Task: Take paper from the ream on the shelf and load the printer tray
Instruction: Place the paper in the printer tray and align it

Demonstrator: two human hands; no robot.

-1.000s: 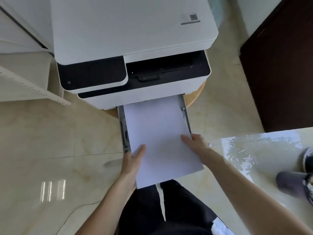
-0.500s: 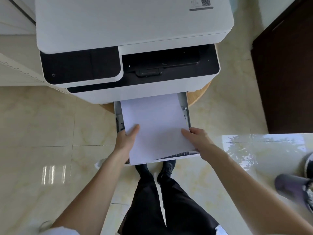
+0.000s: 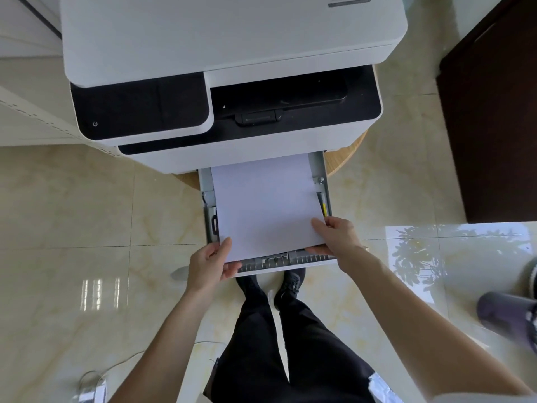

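Observation:
A white printer with a black front panel stands on a round wooden stand. Its grey paper tray is pulled out toward me. A stack of white paper lies in the tray, its far end under the printer body. My left hand grips the stack's near left corner, thumb on top. My right hand holds the near right corner, thumb on the sheet, fingers beneath. The ream and shelf contents are out of sight.
Glossy beige floor tiles surround the stand. A white shelf edge runs at the left. A dark wooden door is at the right. Dark slippers lie at the right edge. My legs and black shoes are below the tray.
The paper has slid further into the tray and now lies almost wholly within it. Both hands moved forward with it, and the tray's ribbed front edge has come into sight.

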